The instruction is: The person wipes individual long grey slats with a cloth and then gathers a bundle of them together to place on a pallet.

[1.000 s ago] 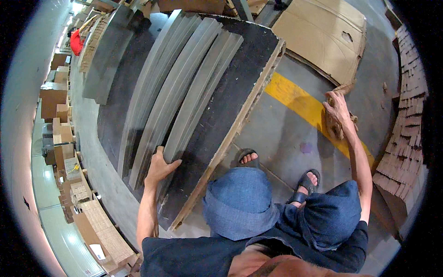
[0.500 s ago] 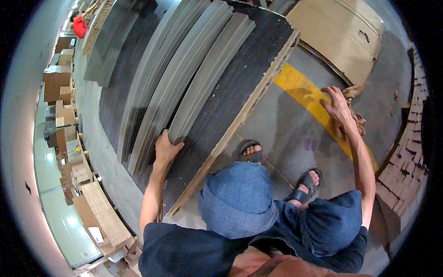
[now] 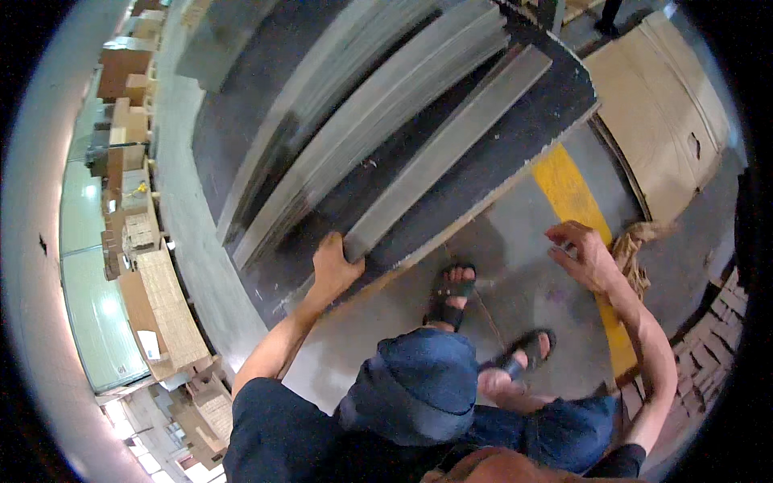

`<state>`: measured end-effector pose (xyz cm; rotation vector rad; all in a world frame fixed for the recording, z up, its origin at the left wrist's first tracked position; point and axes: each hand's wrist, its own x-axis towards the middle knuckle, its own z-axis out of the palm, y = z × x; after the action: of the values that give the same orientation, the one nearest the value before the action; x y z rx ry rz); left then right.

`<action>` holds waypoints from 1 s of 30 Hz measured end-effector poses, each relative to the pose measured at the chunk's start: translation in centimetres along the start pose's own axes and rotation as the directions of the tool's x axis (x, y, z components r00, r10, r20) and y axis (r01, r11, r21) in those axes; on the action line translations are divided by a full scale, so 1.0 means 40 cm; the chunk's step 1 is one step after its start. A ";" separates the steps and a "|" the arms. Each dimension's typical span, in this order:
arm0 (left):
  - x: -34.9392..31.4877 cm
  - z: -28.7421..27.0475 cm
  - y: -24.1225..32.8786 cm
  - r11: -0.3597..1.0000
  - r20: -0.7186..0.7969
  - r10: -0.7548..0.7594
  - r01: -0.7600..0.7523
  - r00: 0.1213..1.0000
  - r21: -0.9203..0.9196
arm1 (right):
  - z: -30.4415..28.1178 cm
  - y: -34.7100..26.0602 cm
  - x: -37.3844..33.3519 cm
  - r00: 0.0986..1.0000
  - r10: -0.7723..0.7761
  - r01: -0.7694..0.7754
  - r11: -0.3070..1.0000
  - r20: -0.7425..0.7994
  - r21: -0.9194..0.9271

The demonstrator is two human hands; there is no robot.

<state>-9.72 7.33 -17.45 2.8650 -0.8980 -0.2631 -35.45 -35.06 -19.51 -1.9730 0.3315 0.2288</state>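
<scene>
My left hand [image 3: 334,267] is closed around the near end of a long grey strip [image 3: 451,153], thumb on one side and fingers on the other. The strip lies slantwise on a dark board [image 3: 535,113] with a rough pale edge. To its left, apart from it, rest more long grey strips [image 3: 386,113] in stacks, smeared by motion. My right hand [image 3: 588,259] hovers over the floor near the yellow stripe, fingers half curled and apart, holding nothing.
A big brown cardboard sheet [image 3: 660,113] lies beyond the board at right. Crumpled brown cloth or paper [image 3: 634,256] is near my right forearm. A yellow floor stripe [image 3: 576,189] runs past it. Stacked cartons [image 3: 169,314] line the far left; broken brownish pieces [image 3: 692,366] lie at lower right.
My left hand has pulled the nearest grey strip rightward, away from the other stacks, toward the board's near edge. My right hand has dropped lower in view. The whole view has shifted.
</scene>
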 end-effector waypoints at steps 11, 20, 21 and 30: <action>-0.021 -0.031 0.026 0.995 0.124 -0.070 0.079 0.990 -0.066 | 0.231 -0.284 0.049 0.917 0.301 -0.388 0.819 0.260 0.422; -0.269 -0.330 0.252 0.986 0.261 -0.161 0.164 0.952 0.010 | 0.531 -0.552 0.127 0.696 0.710 -0.182 0.023 0.112 0.983; -0.318 -0.355 0.270 0.984 0.228 -0.175 0.167 0.958 0.057 | 0.544 -0.595 0.108 0.619 0.777 -0.118 -0.057 0.118 0.991; -0.641 -0.980 0.241 0.831 0.253 -0.338 0.414 0.906 -0.372 | 0.338 -0.789 -0.203 0.876 0.477 -0.042 -0.067 0.069 0.997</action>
<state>-27.80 16.93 25.77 2.6026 -0.2299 -0.6730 -32.72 -9.37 4.54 -0.3358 0.8376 -0.1193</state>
